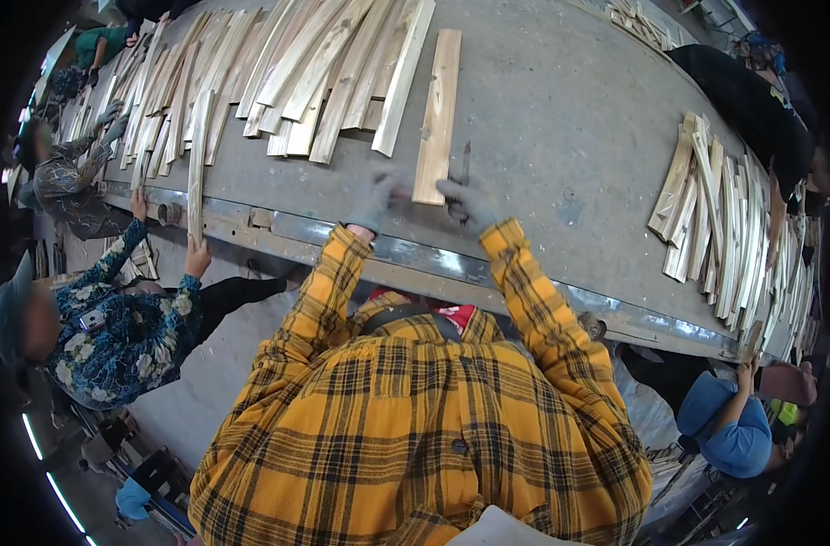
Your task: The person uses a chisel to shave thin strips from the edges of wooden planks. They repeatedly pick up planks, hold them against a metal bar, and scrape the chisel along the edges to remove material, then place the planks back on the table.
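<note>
A wooden board [438, 114] lies lengthwise on the grey table in front of me, its near end between my hands. My left hand [375, 200], in a grey glove, is just left of that end; motion smears its fingers. On the other side, my gloved right hand [470, 204] is closed around a thin, dark, pointed tool [466, 162], whose tip points away from me. I cannot make out the tool's exact kind. The right fingertips are at the board's right edge, near its lower corner.
The grey table [542, 146] has a metal front edge [433, 257]. Many wooden strips [333, 68] lie at the back left, with another pile [720, 218] at the right. A person in a flowered shirt [124, 318] handles a strip at left; other people stand around.
</note>
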`<state>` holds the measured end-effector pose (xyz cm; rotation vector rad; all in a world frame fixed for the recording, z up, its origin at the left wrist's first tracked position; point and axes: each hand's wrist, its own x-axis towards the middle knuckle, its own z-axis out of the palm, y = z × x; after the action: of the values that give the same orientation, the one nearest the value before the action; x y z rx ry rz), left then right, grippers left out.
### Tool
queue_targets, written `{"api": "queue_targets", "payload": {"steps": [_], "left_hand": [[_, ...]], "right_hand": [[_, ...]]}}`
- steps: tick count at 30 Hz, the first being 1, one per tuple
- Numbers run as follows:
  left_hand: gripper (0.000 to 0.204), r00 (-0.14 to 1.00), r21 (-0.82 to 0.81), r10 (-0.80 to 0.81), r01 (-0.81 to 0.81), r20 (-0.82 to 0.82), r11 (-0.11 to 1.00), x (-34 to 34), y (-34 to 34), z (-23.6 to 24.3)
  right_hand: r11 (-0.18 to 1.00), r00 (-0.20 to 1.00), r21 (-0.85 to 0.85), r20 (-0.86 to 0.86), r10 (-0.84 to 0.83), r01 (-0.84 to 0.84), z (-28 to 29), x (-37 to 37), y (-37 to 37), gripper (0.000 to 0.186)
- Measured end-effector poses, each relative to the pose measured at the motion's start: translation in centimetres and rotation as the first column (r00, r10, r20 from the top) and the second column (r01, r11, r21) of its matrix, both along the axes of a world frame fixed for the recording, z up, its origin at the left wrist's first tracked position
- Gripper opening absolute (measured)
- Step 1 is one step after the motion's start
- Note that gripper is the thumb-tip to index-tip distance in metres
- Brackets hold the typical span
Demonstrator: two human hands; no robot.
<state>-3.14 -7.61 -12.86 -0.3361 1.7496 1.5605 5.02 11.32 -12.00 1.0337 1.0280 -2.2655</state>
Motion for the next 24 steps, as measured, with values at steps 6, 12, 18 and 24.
{"api": "queue_targets", "payload": {"steps": [6, 12, 18, 24], "left_hand": [[0.045, 0.965, 0.047, -0.264, 0.263, -0.004, 0.964, 6.3, -0.7, 0.6], [0.063, 0.810, -0.329, -0.542, 0.461, -0.225, 0.825, 7.0, -2.9, 2.7], [0.070, 0.658, -0.563, -0.671, 0.428, -0.341, 0.707, 7.0, -2.9, 5.4], [0.068, 0.550, -0.673, -0.756, 0.412, -0.354, 0.615, 7.6, -2.1, 6.8]], "right_hand": [[0.947, 0.999, 0.321, 0.037, 0.014, -0.025, 1.7, 7.9, -2.1, 0.022], [0.775, 0.987, 0.613, 0.128, 0.094, -0.153, -1.9, 9.6, -0.5, 0.027], [0.743, 1.000, 0.669, 0.008, 0.021, -0.021, -3.9, 6.5, -3.4, 0.033], [0.910, 0.982, 0.372, 0.105, 0.155, -0.183, 4.2, 2.3, -6.5, 0.041]]}}
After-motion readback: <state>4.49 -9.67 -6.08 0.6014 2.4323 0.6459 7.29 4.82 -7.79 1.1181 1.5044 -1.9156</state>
